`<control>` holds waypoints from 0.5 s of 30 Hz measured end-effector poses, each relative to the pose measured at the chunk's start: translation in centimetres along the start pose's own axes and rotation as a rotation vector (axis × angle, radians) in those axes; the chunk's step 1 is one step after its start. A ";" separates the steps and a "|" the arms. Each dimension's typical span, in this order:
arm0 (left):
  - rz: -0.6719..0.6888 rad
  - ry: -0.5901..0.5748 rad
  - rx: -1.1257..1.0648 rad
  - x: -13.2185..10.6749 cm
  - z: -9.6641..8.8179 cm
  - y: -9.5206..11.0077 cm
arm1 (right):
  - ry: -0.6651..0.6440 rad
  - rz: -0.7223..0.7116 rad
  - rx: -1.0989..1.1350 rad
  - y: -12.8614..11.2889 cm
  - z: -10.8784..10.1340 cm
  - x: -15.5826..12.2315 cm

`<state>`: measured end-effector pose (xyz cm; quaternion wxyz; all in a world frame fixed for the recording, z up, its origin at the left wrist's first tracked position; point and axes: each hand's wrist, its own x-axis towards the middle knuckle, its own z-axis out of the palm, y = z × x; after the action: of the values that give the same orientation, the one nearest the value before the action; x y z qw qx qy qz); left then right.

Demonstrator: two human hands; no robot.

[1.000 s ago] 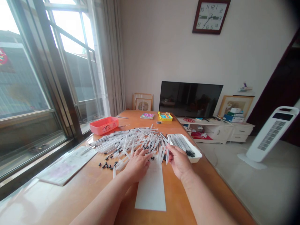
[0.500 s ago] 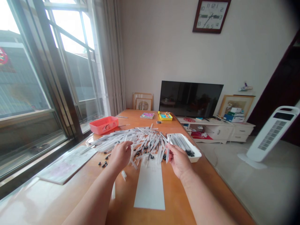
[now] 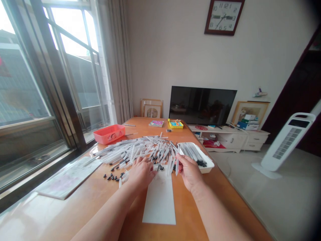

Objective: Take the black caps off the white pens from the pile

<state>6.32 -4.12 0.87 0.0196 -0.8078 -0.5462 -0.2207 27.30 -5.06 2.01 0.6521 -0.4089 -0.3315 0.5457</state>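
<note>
My right hand [image 3: 190, 170] pinches a clear plastic pen barrel [image 3: 177, 164] upright between thumb and fingers, beside a white tray [image 3: 208, 167]. Barrels with black ends lie in that tray. My left hand [image 3: 141, 171] is low over the near edge of a heap of clear pen barrels [image 3: 144, 147], its thumb apart from the fingers, and no held thing shows. Small black pen parts [image 3: 160, 167] lie just past its thumb. More black pieces [image 3: 114, 177] are scattered left of the hand. A white paper strip [image 3: 159, 204] lies between my forearms.
A red plastic basket [image 3: 110, 134] stands behind the heap at the left. A flat pale board or booklet [image 3: 69, 179] lies near the window. Further back on the table are a colourful book [image 3: 156, 124] and a yellow box [image 3: 175, 124]. The table's right edge drops to the floor.
My left hand has moved right and slightly nearer, from over the heap towards the black parts by the paper strip. My right hand stays nearly in place, holding the barrel.
</note>
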 end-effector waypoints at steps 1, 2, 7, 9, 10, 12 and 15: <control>-0.007 -0.001 0.005 0.0 0.2 0.0 | -0.001 0.002 -0.001 0.0 0.0 0.0; -0.012 -0.001 0.007 0.0 0.3 -0.1 | -0.001 0.003 -0.002 0.0 0.0 -0.1; -0.018 0.022 -0.025 0.1 -0.3 -0.3 | -0.015 -0.001 -0.020 0.0 0.2 -0.4; -0.016 0.013 -0.111 0.1 -0.8 -0.1 | -0.013 -0.016 -0.040 0.0 0.3 -0.5; -0.021 -0.004 -0.173 0.1 -0.9 0.0 | -0.008 -0.027 -0.052 0.1 0.3 -0.5; -0.036 -0.049 -0.315 0.0 -1.1 0.4 | 0.006 -0.052 -0.077 0.0 0.3 -0.6; -0.028 -0.076 -0.491 -0.1 -1.1 1.0 | 0.022 -0.092 -0.100 -0.1 0.5 -0.8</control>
<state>6.79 -4.91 2.07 -0.2010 -0.7885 -0.4875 -0.3164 26.73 -5.71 2.36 0.6591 -0.4311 -0.3695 0.4932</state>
